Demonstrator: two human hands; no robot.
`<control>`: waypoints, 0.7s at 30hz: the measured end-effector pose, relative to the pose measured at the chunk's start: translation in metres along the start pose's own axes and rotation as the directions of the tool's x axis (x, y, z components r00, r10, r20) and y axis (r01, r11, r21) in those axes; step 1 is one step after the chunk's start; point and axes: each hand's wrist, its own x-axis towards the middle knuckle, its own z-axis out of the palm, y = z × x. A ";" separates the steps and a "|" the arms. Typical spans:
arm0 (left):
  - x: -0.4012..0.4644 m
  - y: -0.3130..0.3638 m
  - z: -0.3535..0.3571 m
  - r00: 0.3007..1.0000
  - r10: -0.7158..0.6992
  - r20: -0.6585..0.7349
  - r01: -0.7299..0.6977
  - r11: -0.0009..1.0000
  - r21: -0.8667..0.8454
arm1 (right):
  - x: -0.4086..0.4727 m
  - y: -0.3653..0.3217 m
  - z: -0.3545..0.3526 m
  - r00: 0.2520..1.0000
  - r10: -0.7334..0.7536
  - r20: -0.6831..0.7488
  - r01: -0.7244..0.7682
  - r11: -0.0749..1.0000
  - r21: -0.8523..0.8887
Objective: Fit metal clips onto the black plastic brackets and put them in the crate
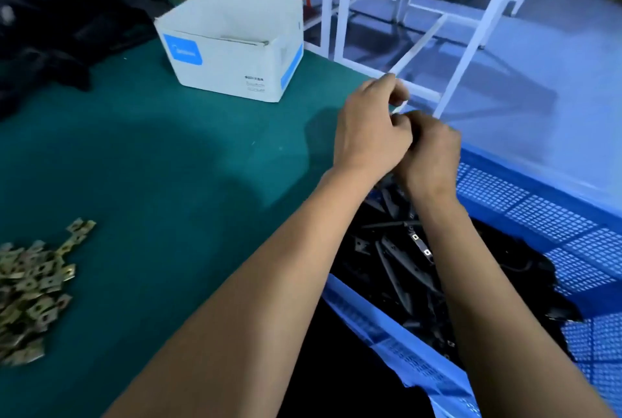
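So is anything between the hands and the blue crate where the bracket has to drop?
Nothing visible. Both hands, left hand and right hand, meet right above the blue crate, whose open top shows only black brackets already inside.

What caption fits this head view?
Both hands, left and right, meet above the blue crate of black brackets; metal clips lie nearby.

A white cardboard box [232, 44] sits on the green table [161, 161] near a white metal frame [420, 13].
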 end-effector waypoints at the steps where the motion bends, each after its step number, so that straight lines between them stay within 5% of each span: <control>1: 0.006 0.000 -0.016 0.998 -0.012 -0.061 0.012 1.000 -0.010 | 0.004 -0.021 0.004 0.999 -0.048 0.019 0.047 0.998 0.028; 7: 0.004 -0.046 -0.159 0.912 -0.193 -0.363 0.216 0.976 0.022 | -0.002 -0.157 0.079 0.896 -0.333 0.294 0.302 0.942 0.146; 13: -0.042 -0.106 -0.305 0.755 -0.307 -0.580 0.516 0.824 0.234 | -0.054 -0.280 0.162 0.627 -0.534 0.567 0.461 0.841 0.282; 17: -0.078 -0.145 -0.389 0.633 -0.369 -0.681 0.680 0.685 0.261 | -0.087 -0.350 0.216 0.432 -0.669 0.605 0.611 0.710 0.349; 21: -0.092 -0.182 -0.453 0.438 -0.440 -0.784 0.823 0.548 0.152 | -0.117 -0.407 0.262 0.312 -0.715 0.625 0.760 0.583 0.287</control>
